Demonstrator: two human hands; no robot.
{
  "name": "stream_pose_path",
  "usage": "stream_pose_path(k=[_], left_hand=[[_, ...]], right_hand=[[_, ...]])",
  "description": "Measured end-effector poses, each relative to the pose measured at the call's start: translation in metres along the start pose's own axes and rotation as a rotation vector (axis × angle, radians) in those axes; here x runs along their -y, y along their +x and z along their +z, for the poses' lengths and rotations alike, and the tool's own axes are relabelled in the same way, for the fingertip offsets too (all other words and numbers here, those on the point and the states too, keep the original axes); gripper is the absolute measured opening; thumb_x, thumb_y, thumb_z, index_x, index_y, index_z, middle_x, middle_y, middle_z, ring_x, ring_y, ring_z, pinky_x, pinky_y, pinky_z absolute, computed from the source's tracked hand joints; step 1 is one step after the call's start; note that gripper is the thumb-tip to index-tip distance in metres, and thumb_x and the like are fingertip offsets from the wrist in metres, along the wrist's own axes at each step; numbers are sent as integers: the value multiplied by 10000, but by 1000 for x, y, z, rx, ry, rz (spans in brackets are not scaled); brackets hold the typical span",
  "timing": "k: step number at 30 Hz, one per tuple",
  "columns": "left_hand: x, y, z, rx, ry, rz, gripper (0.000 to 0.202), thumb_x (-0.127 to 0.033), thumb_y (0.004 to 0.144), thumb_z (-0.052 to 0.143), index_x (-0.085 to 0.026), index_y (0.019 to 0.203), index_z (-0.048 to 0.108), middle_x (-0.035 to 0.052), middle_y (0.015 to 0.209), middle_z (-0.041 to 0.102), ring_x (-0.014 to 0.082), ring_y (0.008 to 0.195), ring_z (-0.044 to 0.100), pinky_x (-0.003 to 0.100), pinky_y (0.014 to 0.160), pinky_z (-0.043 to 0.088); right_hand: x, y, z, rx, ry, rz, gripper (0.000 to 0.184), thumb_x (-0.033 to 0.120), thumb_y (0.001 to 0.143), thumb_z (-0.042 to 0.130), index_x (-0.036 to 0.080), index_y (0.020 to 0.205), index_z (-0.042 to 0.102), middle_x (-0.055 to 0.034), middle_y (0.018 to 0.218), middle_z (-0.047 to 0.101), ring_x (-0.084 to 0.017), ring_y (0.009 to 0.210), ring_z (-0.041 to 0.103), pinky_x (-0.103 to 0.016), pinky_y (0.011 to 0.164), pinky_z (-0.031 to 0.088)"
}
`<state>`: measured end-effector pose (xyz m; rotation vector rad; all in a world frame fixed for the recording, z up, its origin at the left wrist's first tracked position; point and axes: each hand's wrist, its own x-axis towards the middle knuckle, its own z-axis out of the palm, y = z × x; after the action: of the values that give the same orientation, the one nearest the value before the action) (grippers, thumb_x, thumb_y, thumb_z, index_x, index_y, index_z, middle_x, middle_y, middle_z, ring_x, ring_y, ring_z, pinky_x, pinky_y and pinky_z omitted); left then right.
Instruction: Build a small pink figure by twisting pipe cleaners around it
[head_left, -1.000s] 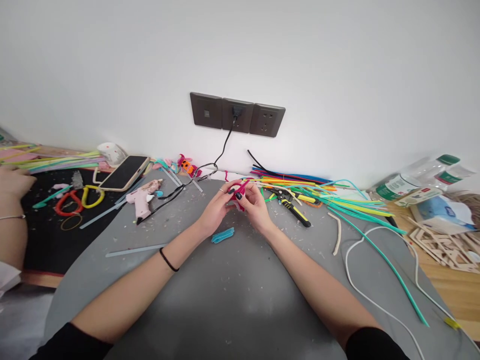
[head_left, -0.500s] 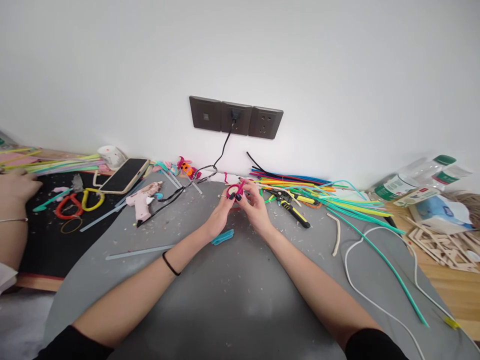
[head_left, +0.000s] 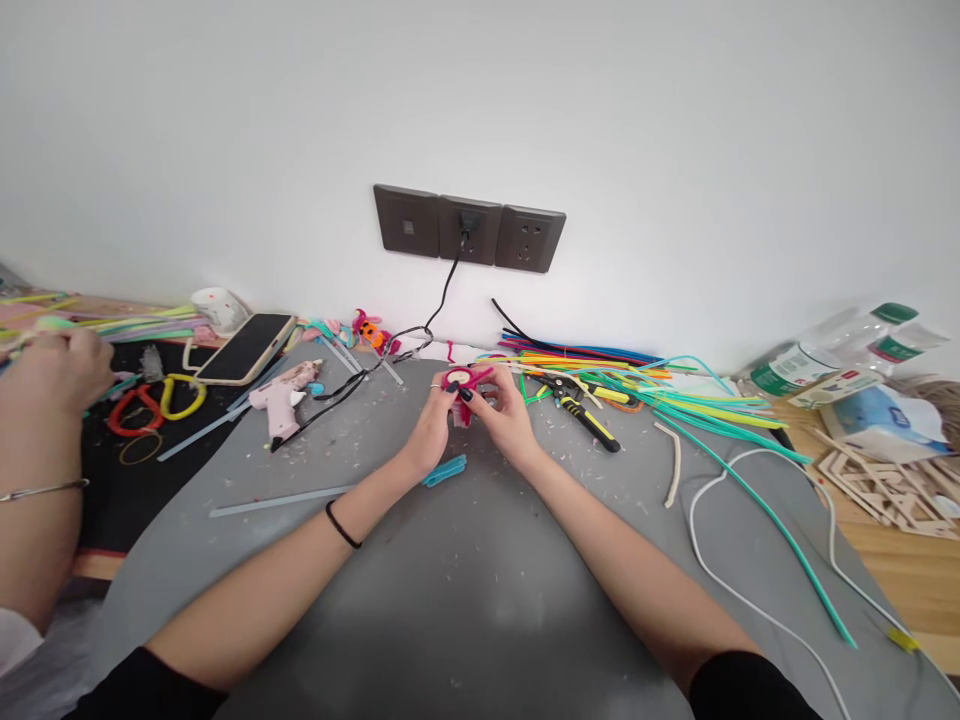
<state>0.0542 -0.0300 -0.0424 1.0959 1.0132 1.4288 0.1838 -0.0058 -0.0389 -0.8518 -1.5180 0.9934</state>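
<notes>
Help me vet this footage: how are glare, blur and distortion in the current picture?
Head view: soft sheen on the grey surface; a co-worker's hand looks slightly blurred; the bottles lean, probably wide-lens distortion; the held pink piece shows too small for fine detail.

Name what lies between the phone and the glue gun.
At least one pale grey stick lies between the phone and glue gun in the head view.
</notes>
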Motion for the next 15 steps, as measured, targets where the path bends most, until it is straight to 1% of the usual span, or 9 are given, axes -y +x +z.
stream_pose_path(k=[2, 4, 7, 9, 12, 15], left_hand=[[-4, 0, 1, -34, -8, 29, 291, -433, 942, 530, -221, 1140, 556, 59, 1124, 640, 199, 1027, 610, 317, 911, 507], [-11, 0, 1, -37, -10, 64, 270, -399, 919, 541, -237, 1135, 555, 55, 1163, 627, 198, 1065, 602, 306, 925, 497], [-19, 0, 0, -34, 25, 77, 223, -371, 916, 528, -238, 1087, 582, 48, 1135, 622, 199, 1054, 596, 295, 913, 486], [-21, 0, -1, -47, 57, 61, 201, -364, 917, 527, -240, 1063, 586, 39, 1098, 625, 200, 1014, 593, 295, 885, 478], [-22, 0, -5, -36, 136, 19, 193, -355, 930, 513, -248, 1077, 579, 22, 1019, 640, 204, 947, 597, 304, 852, 464], [-22, -1, -7, -11, 240, 12, 208, -344, 949, 475, -247, 1105, 573, 19, 985, 660, 209, 926, 605, 322, 867, 453]], right_hand=[[2, -1, 0, 2, -13, -4, 306, 468, 865, 727, 254, 1070, 650, -67, 1186, 616, -227, 1114, 570, -341, 882, 467], [4, -1, 1, -2, -23, 5, 315, 450, 861, 736, 256, 1094, 646, -61, 1177, 620, -213, 1060, 572, -338, 883, 464], [7, -2, 2, -35, -2, 15, 350, 419, 842, 764, 259, 1125, 634, -47, 1138, 618, -180, 930, 559, -330, 858, 463], [9, -2, 1, -52, 66, 19, 379, 425, 828, 781, 260, 1132, 623, -35, 1071, 617, -164, 847, 542, -321, 808, 473], [16, 0, -1, -21, 210, 50, 383, 492, 822, 782, 257, 1076, 620, -17, 936, 613, -157, 774, 547, -306, 717, 492], [23, 2, -3, -4, 271, 63, 361, 524, 802, 796, 245, 967, 636, -22, 913, 646, -156, 761, 583, -302, 680, 508]])
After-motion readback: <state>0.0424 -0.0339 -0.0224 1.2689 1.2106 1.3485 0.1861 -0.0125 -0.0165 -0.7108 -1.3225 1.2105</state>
